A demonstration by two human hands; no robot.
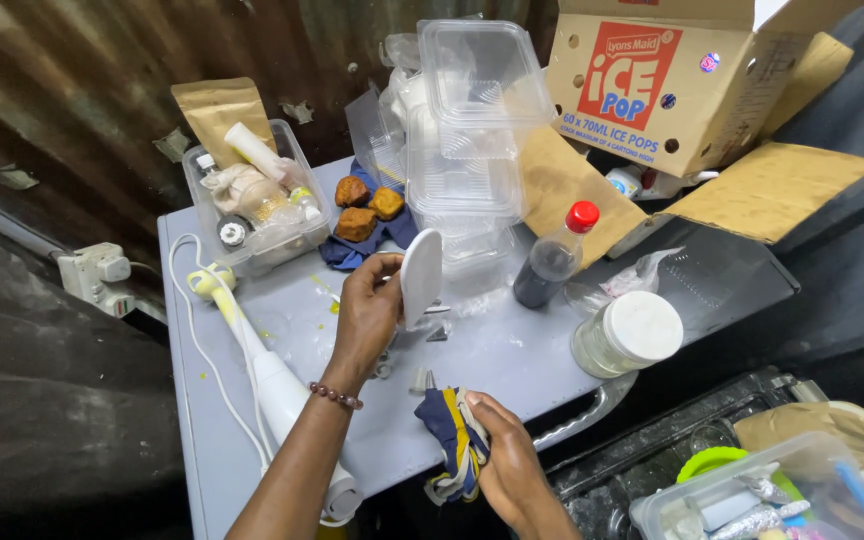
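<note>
White plastic lid sits mid-frame, pinched upright in my left hand over the grey counter. My right hand, bottom centre, is closed around a blue-and-yellow cloth at the counter's near edge. A white blender lies lower left; a red-capped bottle and a white-lidded jar stand right.

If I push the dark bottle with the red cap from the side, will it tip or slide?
The dark bottle with the red cap is tall and narrow, so it would probably tip rather than slide. It seems mostly full of dark liquid, so likely heavy for its size. Once down, its round body may roll toward the white-lidded jar on the grey table.
</note>
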